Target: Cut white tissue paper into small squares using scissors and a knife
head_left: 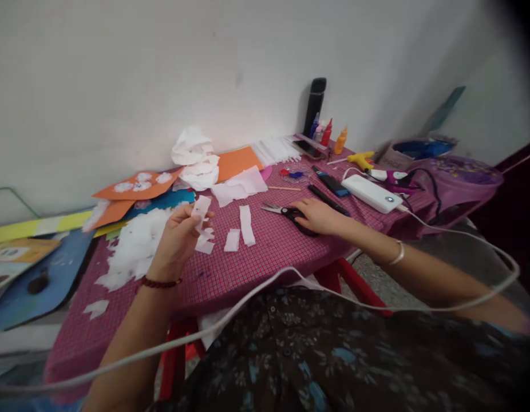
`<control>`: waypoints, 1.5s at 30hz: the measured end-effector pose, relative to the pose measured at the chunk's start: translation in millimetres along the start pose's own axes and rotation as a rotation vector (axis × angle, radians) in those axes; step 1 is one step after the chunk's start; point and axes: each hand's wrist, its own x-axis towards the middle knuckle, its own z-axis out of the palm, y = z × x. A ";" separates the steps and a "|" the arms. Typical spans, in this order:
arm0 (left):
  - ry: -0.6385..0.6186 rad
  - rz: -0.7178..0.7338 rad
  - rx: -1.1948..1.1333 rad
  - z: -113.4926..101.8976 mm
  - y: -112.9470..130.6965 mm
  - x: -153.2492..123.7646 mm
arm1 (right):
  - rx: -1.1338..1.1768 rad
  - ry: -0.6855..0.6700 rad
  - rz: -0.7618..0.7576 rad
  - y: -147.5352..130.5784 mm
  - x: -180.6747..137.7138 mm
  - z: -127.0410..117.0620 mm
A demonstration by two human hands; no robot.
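Pinched between the thumb and fingers of my left hand is a small strip of white paper, held above the table. My right hand rests on the tabletop with its fingers curled over the black handles of a pair of scissors; the blades point left and look slightly apart. Between my hands lie a long paper strip and a shorter paper piece. A pile of cut white paper spreads to the left of my left hand. Behind lies a larger torn paper sheet.
A white power bank trails a white cable across my front. Farther back are crumpled paper, orange sheets, white sticks, a black marker, a yellow glue gun and paint bottles.
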 end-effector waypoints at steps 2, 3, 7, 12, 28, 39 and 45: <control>0.047 -0.007 0.001 -8.3 1.1 -6.8 | -0.094 -0.040 -0.010 7.6 -8.9 2.1; 0.065 -0.011 0.001 -12.5 0.5 -9.7 | -0.129 -0.063 -0.026 8.5 -10.3 1.9; 0.121 -0.030 0.005 -28.4 -2.7 -17.6 | -0.250 -0.103 -0.061 4.1 -9.8 -3.5; 0.174 -0.010 -0.016 -43.0 -0.5 -22.0 | -0.339 -0.149 0.055 3.1 -8.8 -4.8; 0.203 -0.164 0.115 -69.2 10.7 -17.7 | 0.638 -0.340 0.061 -35.8 8.5 -38.9; 0.145 -0.181 0.095 -61.2 23.6 -13.2 | 1.378 -0.697 -0.093 -138.4 55.3 20.9; 0.179 -0.241 0.042 -65.9 19.5 -10.5 | 1.438 -0.680 -0.087 -141.7 71.3 35.8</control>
